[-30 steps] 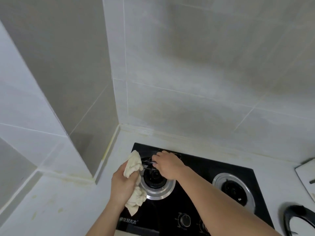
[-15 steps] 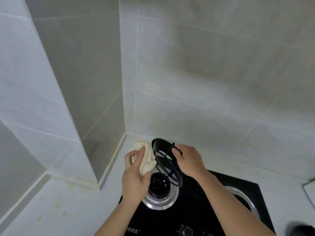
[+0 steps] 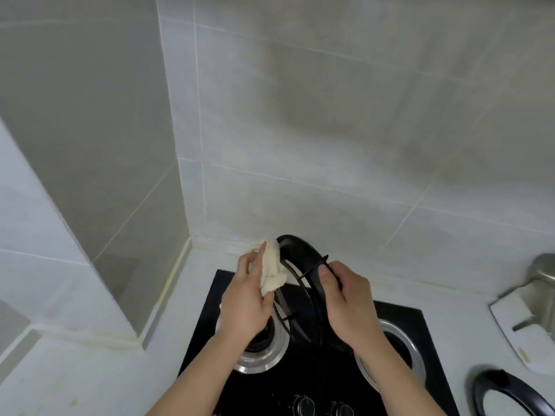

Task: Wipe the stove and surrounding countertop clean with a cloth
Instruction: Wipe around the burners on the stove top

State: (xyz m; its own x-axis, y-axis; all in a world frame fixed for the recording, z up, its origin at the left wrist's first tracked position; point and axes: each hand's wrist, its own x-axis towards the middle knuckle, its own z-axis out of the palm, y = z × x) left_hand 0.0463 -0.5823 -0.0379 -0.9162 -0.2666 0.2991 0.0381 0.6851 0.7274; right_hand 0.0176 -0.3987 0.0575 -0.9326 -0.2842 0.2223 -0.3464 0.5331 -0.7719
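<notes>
1. A pale grey tiled wall (image 3: 330, 130) is filling the scene behind and above both sets of fingers.
2. A white countertop (image 3: 90, 370) is spreading out below and to the left of the left hand's fingers.
3. A black glass two-burner stove (image 3: 324, 382) is lying directly beneath both hands, its silver left burner ring (image 3: 258, 360) showing under the left wrist.
4. A black round metal pan support (image 3: 303, 265) is standing tilted on edge above the left burner, between the two hands.
5. The right hand (image 3: 345, 307) is gripping the support's rim, thumb on top and fingers curled around it.
6. The left hand (image 3: 244, 301) is clutching a crumpled cream cloth (image 3: 271, 270), fingers wrapped around it, pressing it against the support's left side.
</notes>
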